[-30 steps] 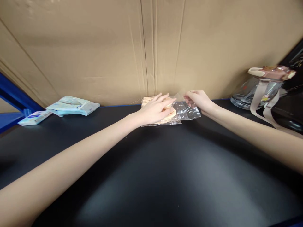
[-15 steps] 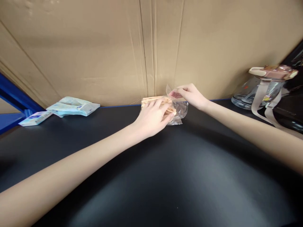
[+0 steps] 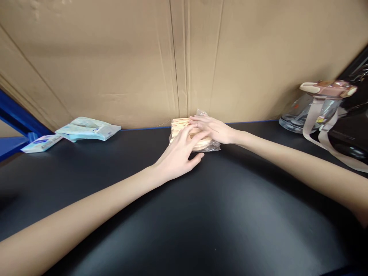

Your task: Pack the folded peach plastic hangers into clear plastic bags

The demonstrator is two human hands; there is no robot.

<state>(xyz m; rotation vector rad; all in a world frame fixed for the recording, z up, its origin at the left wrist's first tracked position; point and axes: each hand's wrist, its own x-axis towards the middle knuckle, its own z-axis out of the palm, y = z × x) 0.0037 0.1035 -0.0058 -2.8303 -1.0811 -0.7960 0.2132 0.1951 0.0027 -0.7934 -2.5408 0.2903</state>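
A clear plastic bag of pale wooden pieces, perhaps clothespins (image 3: 178, 123), lies on the black table against the cardboard. My left hand (image 3: 179, 153) rests over its near left side, fingers spread and the thumb apart from the bag. From the right, my right hand (image 3: 214, 128) lies flat across the bag's right part, its fingertips close to or touching those of my left hand. Loose clear film (image 3: 202, 112) sticks up behind my right hand, and a crinkled edge shows below it. Both hands cover much of the bag, so the pieces' exact kind is hard to make out.
To the left lie a light blue tissue pack (image 3: 89, 129) and a smaller white-and-blue packet (image 3: 41, 143). On the right stands a clear bottle (image 3: 324, 103) with a brown lid and a strap, beside a glossy black object (image 3: 355, 134). A cardboard wall (image 3: 115, 69) bounds the back.
My right hand has come left and down, from pinching the loose film to lying flat on the bag. My left hand has shifted slightly toward me, its thumb now off the bag.
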